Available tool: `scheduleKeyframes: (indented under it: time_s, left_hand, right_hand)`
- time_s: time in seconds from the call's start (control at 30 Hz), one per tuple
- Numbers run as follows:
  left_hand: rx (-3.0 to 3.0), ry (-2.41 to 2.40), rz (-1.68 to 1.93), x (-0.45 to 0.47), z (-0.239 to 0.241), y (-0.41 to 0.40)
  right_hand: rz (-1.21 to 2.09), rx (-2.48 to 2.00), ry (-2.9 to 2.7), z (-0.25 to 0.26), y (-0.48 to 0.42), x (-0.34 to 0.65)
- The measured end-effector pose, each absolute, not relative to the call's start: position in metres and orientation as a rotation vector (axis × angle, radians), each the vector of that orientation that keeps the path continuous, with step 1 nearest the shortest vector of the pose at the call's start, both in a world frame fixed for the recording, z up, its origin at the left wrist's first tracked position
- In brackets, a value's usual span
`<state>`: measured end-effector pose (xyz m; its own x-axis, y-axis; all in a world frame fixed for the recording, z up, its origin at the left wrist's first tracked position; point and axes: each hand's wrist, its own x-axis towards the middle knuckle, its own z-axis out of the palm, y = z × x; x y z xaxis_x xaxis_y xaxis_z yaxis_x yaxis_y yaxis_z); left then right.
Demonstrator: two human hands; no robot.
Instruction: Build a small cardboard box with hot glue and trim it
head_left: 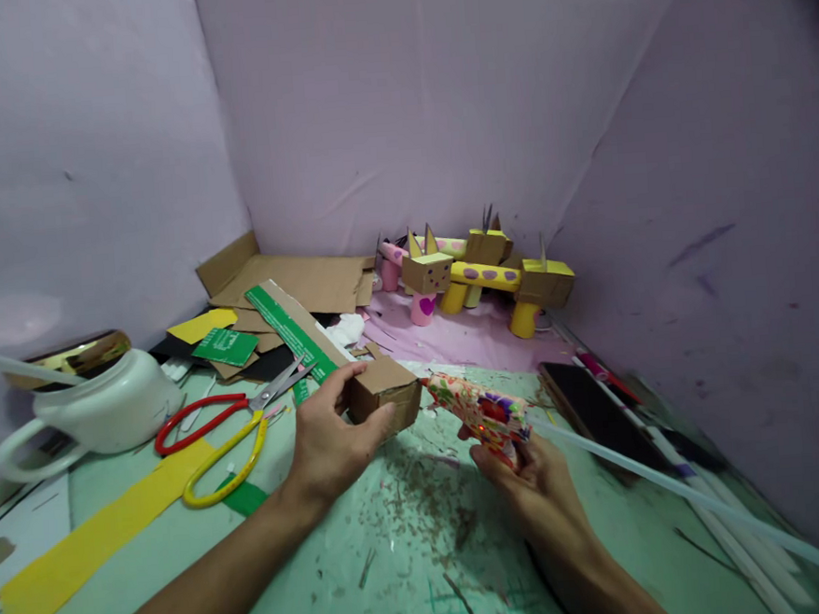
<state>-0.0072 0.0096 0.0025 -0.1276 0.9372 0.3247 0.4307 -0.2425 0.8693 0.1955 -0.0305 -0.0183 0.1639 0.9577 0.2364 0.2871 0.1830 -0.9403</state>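
A small brown cardboard box (384, 376) is gripped by my left hand (333, 440), with the thumb along its near side and the fingers behind it. My right hand (534, 481) is wrapped round the handle of a glue gun (477, 410) with a colourful patterned body. The gun's nozzle points left and sits at the right edge of the box; I cannot tell whether it touches. A long translucent glue stick (645, 470) runs out of the back of the gun toward the lower right. A small orange light glows on the gun.
Scissors (249, 421) with red and yellow handles lie left, near a yellow strip (107, 543) and a white mug (108, 408). Cardboard scraps (295, 276) are piled behind. Cardboard-and-tube animal figures (484, 278) stand at the back. A dark phone-like slab (599, 415) lies right.
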Motion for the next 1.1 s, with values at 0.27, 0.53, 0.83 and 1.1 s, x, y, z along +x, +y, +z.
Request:
scheduleKeyframes:
  time_s: [0.27,0.53,0.83,1.1]
  left_hand:
    - [1.687,1.527,1.347,-0.0076,0.0018,0.0092]
    - [1.679,1.500,1.363,-0.0058,0.0016,0.0098]
    - [1.634,1.496,1.347,-0.0044,0.0056,0.0062]
    - [1.616,1.492,1.328,-0.0045,0.0042,0.0081]
  right_hand:
    - [0.772,-1.303,-1.299,-0.0154,-0.0313,0.1917]
    - [0.791,-1.302,-1.283,-0.0204,-0.0321,0.1928]
    - [0.791,-1.314,-1.278,-0.0232,-0.0331,0.1909]
    - [0.813,-1.333,-1.332,-0.0232,-0.0308,0.1918]
